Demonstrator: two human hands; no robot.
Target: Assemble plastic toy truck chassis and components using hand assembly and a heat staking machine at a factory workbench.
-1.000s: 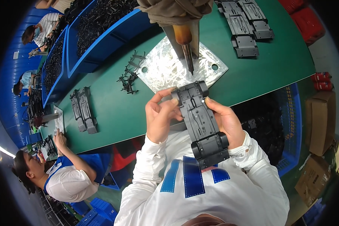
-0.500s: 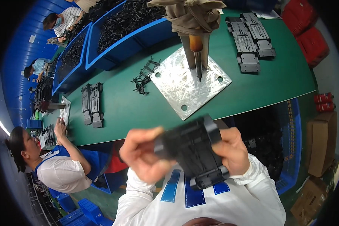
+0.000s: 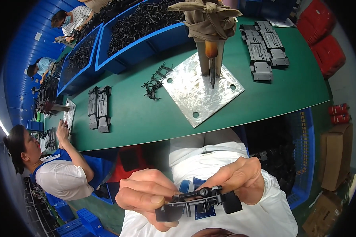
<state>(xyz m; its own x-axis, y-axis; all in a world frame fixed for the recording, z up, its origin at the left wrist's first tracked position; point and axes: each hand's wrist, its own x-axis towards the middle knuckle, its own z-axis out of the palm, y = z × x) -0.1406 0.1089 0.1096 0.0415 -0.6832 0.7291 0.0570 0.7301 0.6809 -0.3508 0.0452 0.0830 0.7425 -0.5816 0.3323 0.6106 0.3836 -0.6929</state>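
Note:
Low in front of my torso I hold a black plastic chassis-like part (image 3: 201,193), seen edge-on with its brackets and pegs showing. Fingers of my left hand (image 3: 146,193) are closed round its left end. My right hand (image 3: 241,177) pinches the right side from above. Beyond my hands, on the green table, lies a square metal plate (image 3: 186,94) with round holes. Over it a pointed metal tool with an amber handle (image 3: 211,49) hangs tip down in front of a post wrapped in brown cloth (image 3: 209,23).
Similar flat black parts lie at the right (image 3: 261,47) and left (image 3: 99,106) of the table. Small black frame pieces (image 3: 156,81) sit beside the plate. Blue bins (image 3: 146,51) stand behind. A co-worker (image 3: 63,173) sits at left; a blue crate (image 3: 304,154) stands below the table, right.
The black part has been lowered toward me and tipped from face-on to edge-on. Both hands have moved down with it, still gripping it.

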